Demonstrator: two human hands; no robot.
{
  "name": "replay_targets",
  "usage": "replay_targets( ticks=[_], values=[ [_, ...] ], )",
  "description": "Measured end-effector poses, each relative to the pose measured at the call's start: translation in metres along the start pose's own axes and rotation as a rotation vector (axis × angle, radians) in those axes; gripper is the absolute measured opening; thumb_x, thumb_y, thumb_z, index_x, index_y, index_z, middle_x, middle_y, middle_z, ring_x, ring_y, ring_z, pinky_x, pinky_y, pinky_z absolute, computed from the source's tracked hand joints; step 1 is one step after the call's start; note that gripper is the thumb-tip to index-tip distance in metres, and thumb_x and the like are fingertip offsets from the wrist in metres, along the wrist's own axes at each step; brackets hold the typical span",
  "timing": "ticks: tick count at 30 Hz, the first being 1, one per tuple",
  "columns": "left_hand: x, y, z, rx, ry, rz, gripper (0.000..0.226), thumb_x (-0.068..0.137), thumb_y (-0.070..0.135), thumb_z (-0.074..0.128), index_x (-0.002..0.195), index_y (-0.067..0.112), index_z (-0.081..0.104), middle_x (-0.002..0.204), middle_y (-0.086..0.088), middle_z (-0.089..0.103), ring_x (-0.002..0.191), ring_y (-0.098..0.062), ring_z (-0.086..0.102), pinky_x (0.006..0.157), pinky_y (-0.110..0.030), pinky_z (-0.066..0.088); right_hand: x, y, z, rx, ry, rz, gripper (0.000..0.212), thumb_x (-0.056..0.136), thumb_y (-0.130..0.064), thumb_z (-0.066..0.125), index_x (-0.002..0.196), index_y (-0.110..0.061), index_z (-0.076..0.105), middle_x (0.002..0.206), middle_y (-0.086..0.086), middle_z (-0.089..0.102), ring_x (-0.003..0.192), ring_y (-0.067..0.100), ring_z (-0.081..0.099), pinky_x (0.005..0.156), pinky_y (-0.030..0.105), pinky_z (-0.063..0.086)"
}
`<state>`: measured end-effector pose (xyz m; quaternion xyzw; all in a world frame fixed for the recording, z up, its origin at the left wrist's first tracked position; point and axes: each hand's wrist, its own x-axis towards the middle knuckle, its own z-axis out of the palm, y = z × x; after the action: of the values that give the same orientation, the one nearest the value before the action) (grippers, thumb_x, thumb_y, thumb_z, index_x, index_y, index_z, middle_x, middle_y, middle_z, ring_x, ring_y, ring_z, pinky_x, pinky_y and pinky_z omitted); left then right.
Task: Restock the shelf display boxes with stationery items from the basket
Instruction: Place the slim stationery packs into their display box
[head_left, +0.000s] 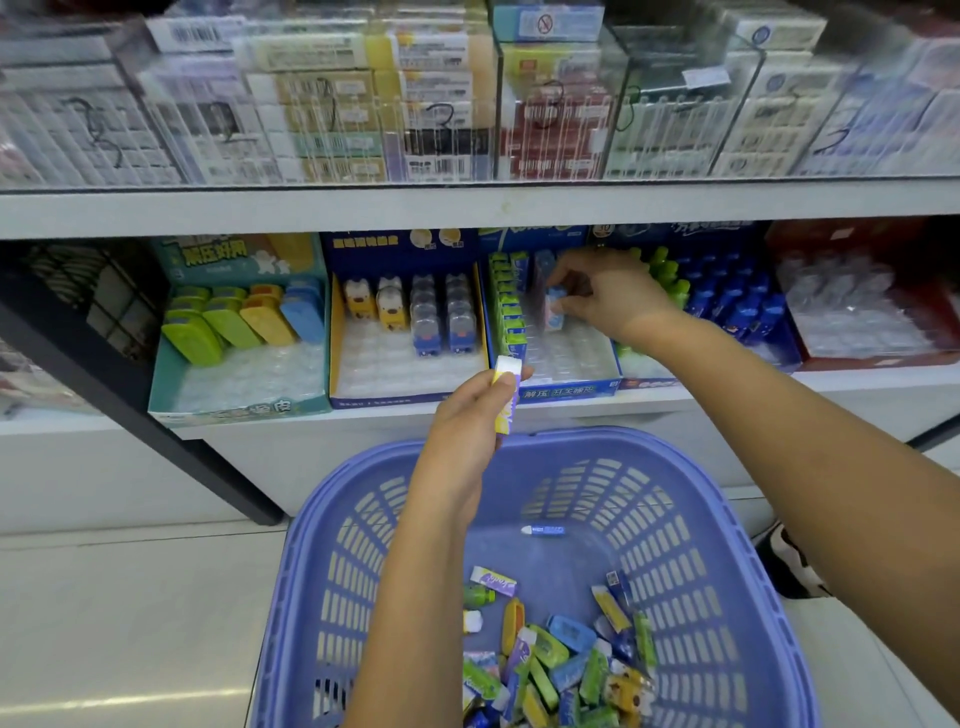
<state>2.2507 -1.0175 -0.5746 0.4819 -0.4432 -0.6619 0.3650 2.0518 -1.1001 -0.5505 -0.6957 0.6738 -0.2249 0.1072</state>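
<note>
Purple basket (727, 545) w/ a loose pile of erasers (561, 670) etc. at its near end. Above it, left hand (467, 421) grips a white-purple eraser (505, 400), fingers (485, 392) curled round it, just short of the shelf (779, 396). Right hand (610, 296) is inside the blue display box (566, 391), fingers pinching a pink-blue eraser (555, 307) beside the green row (511, 306). Step, I'd say: slotting that one; next needs it seated upright in a free slot, then the left's piece.

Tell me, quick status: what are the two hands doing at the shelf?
Left hand grips a white-and-purple eraser above the basket rim. Right hand pinches a pink-and-blue item in the blue display box. Nothing blocking the box.
</note>
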Motion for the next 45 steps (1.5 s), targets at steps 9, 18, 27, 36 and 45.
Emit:
replay_targets(
  ticks=[9,18,27,36,45],
  values=[
    [0.0,0.001,0.005,-0.446,0.008,-0.041,0.007,0.089,0.013,0.062,0.09,0.007,0.063,0.072,-0.003,0.069,0.063,-0.01,0.065,0.06,-0.017,0.053,-0.031,-0.017,-0.008,0.023,0.067,-0.105,0.048,0.077,-0.011,0.073,0.122,-0.022,0.06,0.11,0.005,0.052,0.078,0.013,0.055,0.081,0.015,0.044],
    [0.007,-0.004,0.026,-0.354,0.013,0.024,0.02,0.094,0.023,0.056,0.092,0.006,0.067,0.077,-0.001,0.071,0.069,-0.009,0.067,0.065,-0.018,0.054,-0.099,-0.037,-0.02,0.207,0.126,-0.379,0.015,0.081,-0.01,0.071,0.095,-0.005,0.072,0.091,0.002,0.066,0.076,0.009,0.061,0.076,0.016,0.05],
    [0.016,-0.029,0.04,1.09,-0.011,0.502,0.061,0.097,0.028,0.048,0.149,0.01,0.023,0.157,-0.001,0.02,0.146,-0.015,0.01,0.117,-0.022,0.006,0.011,0.017,-0.023,0.332,0.199,0.179,0.007,0.087,-0.006,0.059,0.09,-0.008,0.066,0.091,0.007,0.07,0.094,0.023,0.067,0.091,0.03,0.05],
    [0.019,-0.033,0.039,1.136,-0.023,0.54,0.064,0.097,0.03,0.047,0.15,0.011,0.018,0.158,-0.001,0.016,0.146,-0.015,0.008,0.118,-0.023,0.004,0.041,0.016,-0.015,-0.049,-0.111,0.186,0.029,0.094,-0.021,0.054,0.121,-0.015,0.063,0.131,0.005,0.058,0.12,0.023,0.051,0.094,0.024,0.037],
    [0.006,-0.033,0.03,0.72,0.037,0.689,0.026,0.093,0.028,0.049,0.112,0.018,0.065,0.113,0.004,0.064,0.102,-0.01,0.059,0.088,-0.02,0.047,0.004,-0.004,-0.022,-0.09,0.081,0.137,0.023,0.085,-0.014,0.062,0.107,-0.007,0.062,0.103,0.011,0.064,0.098,0.026,0.058,0.073,0.023,0.037]
  ],
)
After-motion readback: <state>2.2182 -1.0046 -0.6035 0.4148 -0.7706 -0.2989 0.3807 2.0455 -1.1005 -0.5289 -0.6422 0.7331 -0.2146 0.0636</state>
